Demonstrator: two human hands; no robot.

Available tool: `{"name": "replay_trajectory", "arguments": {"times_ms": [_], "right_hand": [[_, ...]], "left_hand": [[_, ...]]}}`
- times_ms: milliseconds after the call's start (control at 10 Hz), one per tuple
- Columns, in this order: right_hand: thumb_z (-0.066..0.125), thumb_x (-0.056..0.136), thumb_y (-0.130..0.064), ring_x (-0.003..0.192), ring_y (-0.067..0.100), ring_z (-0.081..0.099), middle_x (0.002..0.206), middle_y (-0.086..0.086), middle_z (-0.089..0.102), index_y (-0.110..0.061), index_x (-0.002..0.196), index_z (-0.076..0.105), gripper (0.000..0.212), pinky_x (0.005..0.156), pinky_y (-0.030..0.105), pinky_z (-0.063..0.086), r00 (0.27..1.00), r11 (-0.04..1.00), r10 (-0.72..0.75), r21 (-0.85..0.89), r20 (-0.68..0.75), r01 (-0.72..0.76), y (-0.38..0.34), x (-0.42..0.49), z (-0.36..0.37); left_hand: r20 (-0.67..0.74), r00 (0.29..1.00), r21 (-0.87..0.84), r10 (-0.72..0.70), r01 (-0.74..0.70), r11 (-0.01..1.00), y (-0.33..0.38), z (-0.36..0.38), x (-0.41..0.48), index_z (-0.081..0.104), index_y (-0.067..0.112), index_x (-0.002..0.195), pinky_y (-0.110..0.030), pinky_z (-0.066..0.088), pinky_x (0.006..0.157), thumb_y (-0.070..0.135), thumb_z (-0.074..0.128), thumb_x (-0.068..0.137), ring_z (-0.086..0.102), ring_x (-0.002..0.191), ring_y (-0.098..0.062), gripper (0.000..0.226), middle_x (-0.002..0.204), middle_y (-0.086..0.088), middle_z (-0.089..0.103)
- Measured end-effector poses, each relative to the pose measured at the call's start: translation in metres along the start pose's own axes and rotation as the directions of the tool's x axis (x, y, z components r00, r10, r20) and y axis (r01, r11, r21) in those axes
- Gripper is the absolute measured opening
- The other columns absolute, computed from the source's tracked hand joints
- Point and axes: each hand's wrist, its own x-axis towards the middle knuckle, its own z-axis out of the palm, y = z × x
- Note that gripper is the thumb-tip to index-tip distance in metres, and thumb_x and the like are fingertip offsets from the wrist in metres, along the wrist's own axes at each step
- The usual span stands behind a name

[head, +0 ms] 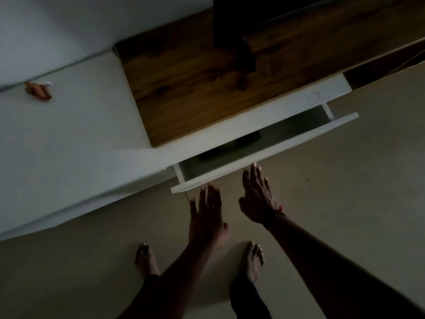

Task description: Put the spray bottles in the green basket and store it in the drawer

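Observation:
A white drawer (264, 150) stands partly pulled out under a cabinet with a wooden top (207, 88). Inside the gap lies a dark shape (232, 146), mostly hidden by the cabinet; the dim light keeps me from telling whether it is the green basket. No spray bottle shows. My left hand (207, 215) is flat with fingers spread, fingertips at the drawer front's lower edge. My right hand (258, 196) is also flat and spread, fingertips touching the drawer front. Neither hand holds anything.
The scene is very dark. A black upright object (241, 26) stands on the wooden top at the back. A small brown thing (38, 89) lies on the white surface at left. My bare feet (253, 261) stand on the beige floor below.

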Motion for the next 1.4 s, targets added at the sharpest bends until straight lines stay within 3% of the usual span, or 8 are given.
{"name": "replay_trajectory", "arguments": {"times_ms": [100, 200, 500, 1000, 1200, 1300, 1400], "right_hand": [[0.054, 0.086, -0.02, 0.148, 0.032, -0.02, 0.16, 0.016, -0.021, -0.01, 0.153, -0.011, 0.094, 0.12, 0.047, -0.004, 0.999, 0.998, 0.015, 0.064, 0.047, -0.018, -0.009, 0.015, -0.001], [0.054, 0.089, -0.024, 0.148, 0.033, -0.02, 0.159, 0.018, -0.021, -0.007, 0.152, -0.012, 0.093, 0.121, 0.048, -0.001, 0.994, 0.989, 0.086, 0.118, 0.071, -0.094, -0.012, 0.03, -0.01], [0.053, 0.092, -0.022, 0.148, 0.033, -0.019, 0.159, 0.018, -0.022, -0.007, 0.152, -0.014, 0.091, 0.121, 0.048, 0.001, 0.993, 0.993, 0.055, 0.099, 0.102, -0.065, -0.01, 0.052, -0.03], [0.054, 0.091, -0.022, 0.146, 0.034, -0.023, 0.158, 0.018, -0.025, -0.006, 0.151, -0.015, 0.093, 0.121, 0.05, 0.006, 0.989, 0.99, 0.078, 0.106, 0.128, -0.091, -0.03, 0.074, -0.038], [0.054, 0.091, -0.02, 0.148, 0.032, -0.02, 0.16, 0.016, -0.022, -0.007, 0.152, -0.012, 0.091, 0.121, 0.047, 0.009, 0.992, 0.988, 0.082, 0.12, 0.098, -0.094, -0.033, 0.065, -0.045], [0.05, 0.092, -0.019, 0.15, 0.028, -0.013, 0.162, 0.012, -0.013, -0.008, 0.153, -0.007, 0.084, 0.121, 0.043, 0.021, 0.997, 0.987, 0.057, 0.147, 0.048, -0.063, -0.044, 0.055, -0.052], [0.046, 0.094, -0.022, 0.151, 0.023, -0.004, 0.164, 0.008, -0.005, -0.012, 0.154, -0.002, 0.077, 0.118, 0.039, 0.028, 0.999, 0.994, 0.002, 0.108, -0.041, 0.002, -0.059, 0.044, -0.066]], "left_hand": [[0.027, 0.996, -0.005, -0.083, 0.083, 0.997, -0.014, -0.004, 0.01, -0.026, 0.016, 0.149, -0.051, -0.012, 0.117, 0.044, 0.053, 0.089, -0.028, 0.144, -0.031, 0.103, 0.156, -0.01, -0.035], [0.045, 0.999, 0.065, -0.019, 0.016, 0.998, -0.026, -0.008, 0.014, -0.025, 0.014, 0.149, -0.053, -0.011, 0.118, 0.043, 0.05, 0.09, -0.027, 0.144, -0.031, 0.1, 0.156, -0.011, -0.033], [0.007, 1.0, 0.092, -0.008, 0.007, 0.996, -0.039, -0.022, 0.033, -0.024, 0.012, 0.149, -0.052, -0.016, 0.112, 0.042, 0.05, 0.09, -0.026, 0.144, -0.032, 0.099, 0.156, -0.012, -0.034], [0.028, 0.999, 0.108, -0.035, 0.031, 0.994, -0.061, -0.029, 0.051, -0.024, 0.014, 0.149, -0.055, -0.01, 0.114, 0.044, 0.053, 0.087, -0.027, 0.143, -0.032, 0.103, 0.154, -0.01, -0.037], [0.043, 0.999, 0.079, 0.025, -0.028, 0.996, -0.069, -0.039, 0.045, -0.024, 0.017, 0.149, -0.052, -0.007, 0.117, 0.041, 0.052, 0.089, -0.027, 0.144, -0.03, 0.1, 0.155, -0.008, -0.037], [0.034, 0.992, 0.002, 0.124, -0.124, 0.992, -0.077, -0.051, 0.037, -0.022, 0.025, 0.149, -0.044, 0.017, 0.118, 0.034, 0.051, 0.092, -0.02, 0.147, -0.026, 0.093, 0.155, -0.002, -0.037], [-0.001, 0.972, -0.062, 0.236, -0.235, 0.97, -0.088, -0.077, 0.025, -0.01, 0.035, 0.152, -0.02, 0.048, 0.082, 0.024, 0.048, 0.094, 0.001, 0.15, -0.017, 0.083, 0.16, 0.008, -0.023]]}}
